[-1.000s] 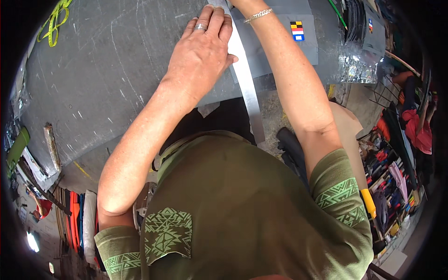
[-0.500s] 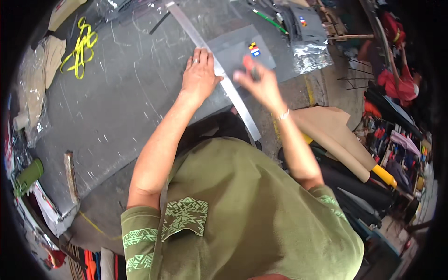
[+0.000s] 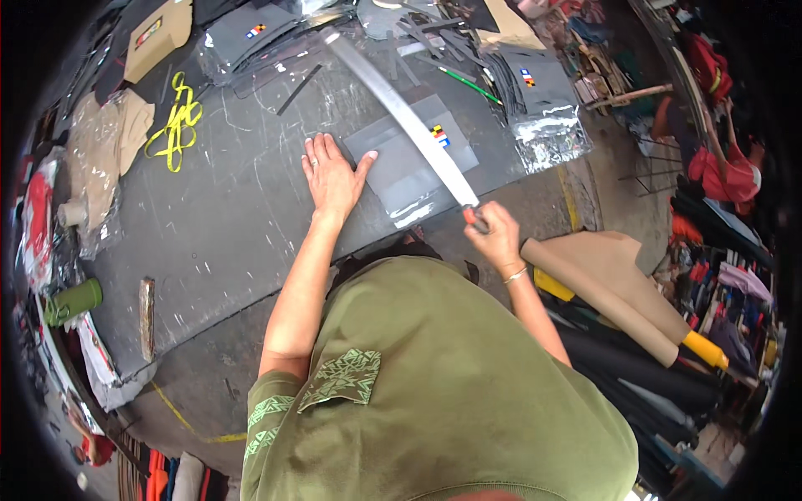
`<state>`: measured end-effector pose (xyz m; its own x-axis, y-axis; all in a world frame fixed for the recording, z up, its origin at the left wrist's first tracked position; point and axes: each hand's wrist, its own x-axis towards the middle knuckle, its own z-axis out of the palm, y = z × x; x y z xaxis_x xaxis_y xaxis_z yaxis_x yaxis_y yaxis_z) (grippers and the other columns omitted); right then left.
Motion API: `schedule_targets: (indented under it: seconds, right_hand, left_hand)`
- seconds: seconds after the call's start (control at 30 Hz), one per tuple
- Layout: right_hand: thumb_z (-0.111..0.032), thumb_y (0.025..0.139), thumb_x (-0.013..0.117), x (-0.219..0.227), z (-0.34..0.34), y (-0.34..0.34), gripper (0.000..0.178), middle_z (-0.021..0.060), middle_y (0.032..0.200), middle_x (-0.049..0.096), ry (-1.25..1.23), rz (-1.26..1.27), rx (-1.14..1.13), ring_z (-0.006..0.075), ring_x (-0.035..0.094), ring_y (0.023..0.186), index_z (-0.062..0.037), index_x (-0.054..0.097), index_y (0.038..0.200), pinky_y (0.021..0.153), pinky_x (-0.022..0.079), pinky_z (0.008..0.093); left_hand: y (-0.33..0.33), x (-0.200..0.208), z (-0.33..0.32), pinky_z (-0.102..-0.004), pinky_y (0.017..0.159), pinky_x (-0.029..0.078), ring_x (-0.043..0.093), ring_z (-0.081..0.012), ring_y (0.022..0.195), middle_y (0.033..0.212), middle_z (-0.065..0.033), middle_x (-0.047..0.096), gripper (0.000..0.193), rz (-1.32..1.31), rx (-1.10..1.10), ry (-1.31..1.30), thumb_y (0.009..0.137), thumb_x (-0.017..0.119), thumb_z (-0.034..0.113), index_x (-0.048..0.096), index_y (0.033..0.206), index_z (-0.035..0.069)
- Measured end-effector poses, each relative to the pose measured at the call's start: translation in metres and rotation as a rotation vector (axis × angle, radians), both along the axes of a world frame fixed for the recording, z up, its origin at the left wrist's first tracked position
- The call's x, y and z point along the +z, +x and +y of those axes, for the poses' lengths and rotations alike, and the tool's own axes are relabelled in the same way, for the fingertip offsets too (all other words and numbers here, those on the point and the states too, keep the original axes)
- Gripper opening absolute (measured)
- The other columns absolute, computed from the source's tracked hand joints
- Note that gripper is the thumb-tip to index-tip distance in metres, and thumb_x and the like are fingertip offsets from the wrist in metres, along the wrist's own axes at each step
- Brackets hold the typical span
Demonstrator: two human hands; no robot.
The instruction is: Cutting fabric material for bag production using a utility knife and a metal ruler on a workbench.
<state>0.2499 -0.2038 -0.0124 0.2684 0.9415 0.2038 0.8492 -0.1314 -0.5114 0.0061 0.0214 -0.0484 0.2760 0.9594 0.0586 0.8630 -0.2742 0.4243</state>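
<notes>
From the head view, the left hand [image 3: 332,177] lies flat with fingers spread on the dark worktable [image 3: 225,225], thumb on the grey sheet [image 3: 409,163] near the table's front edge, while the right hand [image 3: 493,234] is closed around a small orange tool [image 3: 469,215] at the near end of the long metal ruler [image 3: 401,113] crossing the sheet, bare tabletop lying open to the left.

The scene is lit evenly by bright daylight, and only soft shadows are cast. Glare is seen on the metal ruler [image 3: 401,113] and the plastic bags [image 3: 547,138]. Edges are bent and darkened by fisheye distortion.
</notes>
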Motion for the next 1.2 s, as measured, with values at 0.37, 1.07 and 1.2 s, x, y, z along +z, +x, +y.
schedule_targets:
  seconds: [0.37,1.07,1.2]
  right_hand:
    - [-0.026,0.083,0.081,-0.011,0.152,0.107,0.035,0.0159,0.107,0.06,-0.07,-0.079,-0.01,0.0394,0.062,0.102,-0.0053,0.058,0.1,0.085,0.052,0.0494]
    - [-0.021,0.091,0.075,0.084,0.193,-0.063,0.023,0.0137,0.101,0.073,0.03,0.403,0.538,0.0277,0.068,0.08,-0.0044,0.076,0.106,0.077,0.054,0.0362]
    - [-0.02,0.093,0.075,0.076,0.191,-0.063,0.019,0.0083,0.091,0.071,-0.09,0.582,0.418,0.0163,0.065,0.075,-0.002,0.077,0.099,0.071,0.052,0.0324]
  left_hand:
    - [0.034,0.018,-0.007,-0.0499,0.115,0.041,0.05,-0.0446,0.136,0.139,-0.0218,0.06,0.062,-0.266,-0.005,-0.03,0.089,0.078,0.029,0.056,0.138,-0.001]
    - [-0.041,0.107,0.011,-0.0303,0.094,0.052,0.064,-0.0113,0.104,0.117,-0.001,0.069,0.042,-1.026,-0.129,-0.596,0.097,0.074,0.016,0.062,0.136,0.01]
    - [-0.038,0.121,0.012,-0.0312,0.09,0.054,0.067,-0.0121,0.097,0.11,-0.0016,0.072,0.047,-0.907,-0.214,-0.521,0.091,0.08,0.016,0.064,0.135,0.012]
